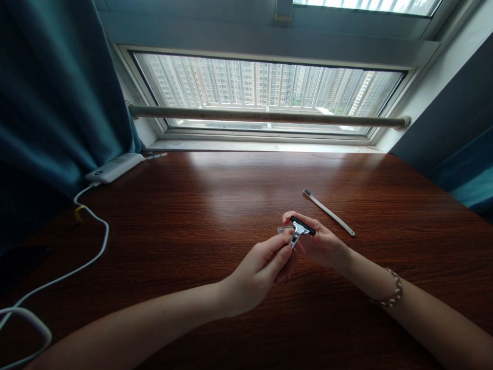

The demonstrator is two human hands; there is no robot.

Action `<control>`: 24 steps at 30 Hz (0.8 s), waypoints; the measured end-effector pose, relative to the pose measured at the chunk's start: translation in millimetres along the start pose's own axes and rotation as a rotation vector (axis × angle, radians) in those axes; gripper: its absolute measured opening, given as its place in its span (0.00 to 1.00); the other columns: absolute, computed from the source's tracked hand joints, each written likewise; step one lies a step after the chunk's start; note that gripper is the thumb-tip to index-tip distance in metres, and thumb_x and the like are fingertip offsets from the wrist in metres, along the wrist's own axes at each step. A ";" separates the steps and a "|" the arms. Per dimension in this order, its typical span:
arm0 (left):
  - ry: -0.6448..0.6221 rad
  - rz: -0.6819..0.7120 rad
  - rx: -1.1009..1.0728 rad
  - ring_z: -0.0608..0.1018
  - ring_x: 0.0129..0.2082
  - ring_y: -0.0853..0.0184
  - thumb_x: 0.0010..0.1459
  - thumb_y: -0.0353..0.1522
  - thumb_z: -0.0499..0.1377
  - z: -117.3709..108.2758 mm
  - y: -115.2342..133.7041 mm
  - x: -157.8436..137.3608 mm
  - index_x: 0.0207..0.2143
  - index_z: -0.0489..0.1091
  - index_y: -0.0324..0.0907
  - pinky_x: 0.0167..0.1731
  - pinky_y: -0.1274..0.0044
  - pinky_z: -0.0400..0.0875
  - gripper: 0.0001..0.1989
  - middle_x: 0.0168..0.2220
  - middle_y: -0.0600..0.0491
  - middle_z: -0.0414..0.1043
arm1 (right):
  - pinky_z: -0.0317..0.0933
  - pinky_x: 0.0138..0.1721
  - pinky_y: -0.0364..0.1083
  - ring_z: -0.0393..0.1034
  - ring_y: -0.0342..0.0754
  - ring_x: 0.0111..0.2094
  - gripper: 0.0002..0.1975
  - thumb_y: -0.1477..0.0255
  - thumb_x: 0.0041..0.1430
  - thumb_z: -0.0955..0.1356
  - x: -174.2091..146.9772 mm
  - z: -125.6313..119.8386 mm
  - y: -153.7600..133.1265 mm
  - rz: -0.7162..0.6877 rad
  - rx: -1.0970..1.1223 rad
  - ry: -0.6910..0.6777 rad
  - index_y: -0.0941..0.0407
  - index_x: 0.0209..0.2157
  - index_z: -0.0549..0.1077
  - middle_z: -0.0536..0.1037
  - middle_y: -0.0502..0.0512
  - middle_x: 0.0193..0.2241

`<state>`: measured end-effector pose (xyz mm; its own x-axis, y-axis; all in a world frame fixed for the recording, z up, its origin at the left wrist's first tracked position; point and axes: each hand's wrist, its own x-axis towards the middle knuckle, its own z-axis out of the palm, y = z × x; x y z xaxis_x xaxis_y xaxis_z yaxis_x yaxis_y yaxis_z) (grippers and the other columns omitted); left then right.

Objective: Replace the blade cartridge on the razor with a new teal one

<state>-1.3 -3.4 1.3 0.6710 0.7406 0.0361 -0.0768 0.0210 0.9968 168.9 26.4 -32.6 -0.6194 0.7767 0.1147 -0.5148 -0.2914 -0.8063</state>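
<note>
Left hand [254, 272] — pinching a razor [297, 229] by its handle above the desk [192, 221], long axis pointing away, head crosswise at the right hand [323, 247] — fingers curved, whether gripping cannot be told.

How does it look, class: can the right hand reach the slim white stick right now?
Probably yes: the slim white stick lies near the right hand with only tabletop between them, though that hand is occupied at the razor.

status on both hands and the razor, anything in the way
Left hand gripping razor by handle. Right hand at its head. Toothbrush on table beyond, apart from both hands.
</note>
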 end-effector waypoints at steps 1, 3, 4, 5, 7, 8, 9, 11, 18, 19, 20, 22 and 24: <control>-0.001 0.000 0.007 0.58 0.20 0.76 0.62 0.37 0.44 -0.3 0.5 0.1 0.30 0.57 0.39 0.21 0.81 0.54 0.12 0.22 0.58 0.54 | 0.54 0.30 0.40 0.57 0.40 0.28 0.25 0.62 0.46 0.71 0.0 0.2 -0.6 -0.002 -0.006 0.003 0.57 0.45 0.67 0.64 0.50 0.28; -0.003 -0.002 0.026 0.58 0.20 0.75 0.62 0.37 0.44 -0.8 1.5 0.1 0.31 0.59 0.38 0.21 0.81 0.54 0.12 0.22 0.58 0.54 | 0.54 0.30 0.40 0.57 0.40 0.28 0.25 0.62 0.46 0.72 0.0 0.3 -1.5 -0.004 -0.016 0.005 0.57 0.45 0.67 0.64 0.50 0.28; -0.007 -0.004 0.031 0.58 0.20 0.75 0.62 0.37 0.44 -1.0 2.1 0.2 0.31 0.59 0.38 0.21 0.80 0.54 0.12 0.21 0.58 0.55 | 0.53 0.29 0.40 0.56 0.40 0.28 0.25 0.62 0.46 0.71 -0.1 0.2 -1.8 -0.006 -0.024 0.004 0.57 0.45 0.67 0.63 0.50 0.28; -0.010 -0.006 0.031 0.58 0.20 0.75 0.62 0.37 0.44 -1.1 2.7 0.2 0.32 0.59 0.38 0.21 0.80 0.55 0.13 0.21 0.58 0.54 | 0.53 0.29 0.39 0.56 0.40 0.28 0.25 0.61 0.46 0.71 -0.2 0.1 -2.0 -0.008 -0.033 0.004 0.57 0.45 0.67 0.63 0.50 0.28; -0.014 -0.008 0.022 0.58 0.20 0.75 0.62 0.37 0.44 -1.1 3.7 0.3 0.32 0.60 0.38 0.21 0.80 0.55 0.13 0.21 0.58 0.54 | 0.53 0.28 0.39 0.57 0.40 0.27 0.26 0.60 0.46 0.71 -0.4 -0.3 -2.0 -0.012 -0.047 0.001 0.56 0.45 0.67 0.63 0.50 0.27; -0.014 -0.009 0.017 0.58 0.20 0.75 0.62 0.37 0.45 -1.0 4.1 0.3 0.32 0.60 0.38 0.21 0.80 0.55 0.13 0.21 0.58 0.55 | 0.54 0.29 0.39 0.57 0.40 0.28 0.26 0.60 0.46 0.71 -0.5 -0.5 -2.0 -0.011 -0.049 0.000 0.56 0.45 0.67 0.63 0.49 0.27; -0.013 -0.010 0.012 0.58 0.20 0.75 0.62 0.37 0.45 -0.8 4.3 0.2 0.31 0.59 0.38 0.21 0.81 0.55 0.12 0.21 0.58 0.55 | 0.54 0.29 0.39 0.57 0.40 0.28 0.26 0.60 0.45 0.71 -0.7 -0.7 -1.9 -0.008 -0.048 -0.002 0.56 0.45 0.67 0.63 0.49 0.27; -0.010 -0.008 0.003 0.58 0.20 0.76 0.61 0.37 0.46 -0.3 4.0 0.2 0.30 0.59 0.38 0.20 0.81 0.54 0.12 0.21 0.58 0.55 | 0.55 0.31 0.40 0.58 0.41 0.28 0.25 0.60 0.45 0.71 -1.2 -1.2 -1.6 0.007 -0.033 -0.004 0.56 0.45 0.67 0.64 0.50 0.27; 0.026 -0.021 -0.072 0.58 0.19 0.76 0.61 0.38 0.46 1.6 -2.7 1.4 0.33 0.60 0.37 0.19 0.82 0.54 0.13 0.21 0.58 0.55 | 0.58 0.33 0.41 0.61 0.41 0.32 0.21 0.62 0.47 0.71 -2.1 -3.7 2.8 -0.031 0.000 0.072 0.52 0.45 0.70 0.68 0.55 0.44; 0.031 -0.027 -0.083 0.58 0.19 0.76 0.61 0.39 0.46 1.8 -3.4 1.4 0.33 0.60 0.37 0.18 0.82 0.54 0.13 0.21 0.58 0.55 | 0.59 0.32 0.41 0.62 0.41 0.32 0.21 0.62 0.47 0.71 -1.9 -4.2 3.5 -0.032 0.000 0.081 0.51 0.44 0.71 0.68 0.55 0.45; 0.033 -0.033 -0.095 0.58 0.19 0.76 0.61 0.39 0.47 2.0 -4.0 1.3 0.33 0.60 0.37 0.18 0.82 0.54 0.13 0.21 0.58 0.55 | 0.59 0.32 0.41 0.62 0.41 0.32 0.21 0.62 0.46 0.71 -1.7 -4.5 4.0 -0.030 0.001 0.088 0.51 0.44 0.71 0.68 0.55 0.45; 0.032 -0.046 -0.121 0.59 0.19 0.77 0.60 0.41 0.47 2.2 -4.6 1.0 0.33 0.60 0.37 0.18 0.82 0.54 0.14 0.21 0.58 0.56 | 0.59 0.31 0.42 0.62 0.41 0.31 0.22 0.62 0.45 0.72 -1.4 -5.1 4.7 -0.022 0.007 0.093 0.51 0.44 0.71 0.69 0.55 0.44; 0.029 -0.060 -0.145 0.59 0.18 0.77 0.60 0.41 0.47 2.1 -5.0 1.0 0.33 0.60 0.38 0.18 0.82 0.54 0.15 0.21 0.58 0.56 | 0.59 0.31 0.42 0.62 0.40 0.29 0.22 0.62 0.45 0.72 -1.1 -5.2 4.8 -0.015 0.017 0.087 0.51 0.44 0.71 0.70 0.54 0.43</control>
<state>1.3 -4.2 -3.6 0.6560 0.7543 -0.0272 -0.1448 0.1611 0.9763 170.3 27.0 -39.6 -0.5577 0.8266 0.0751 -0.5340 -0.2881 -0.7949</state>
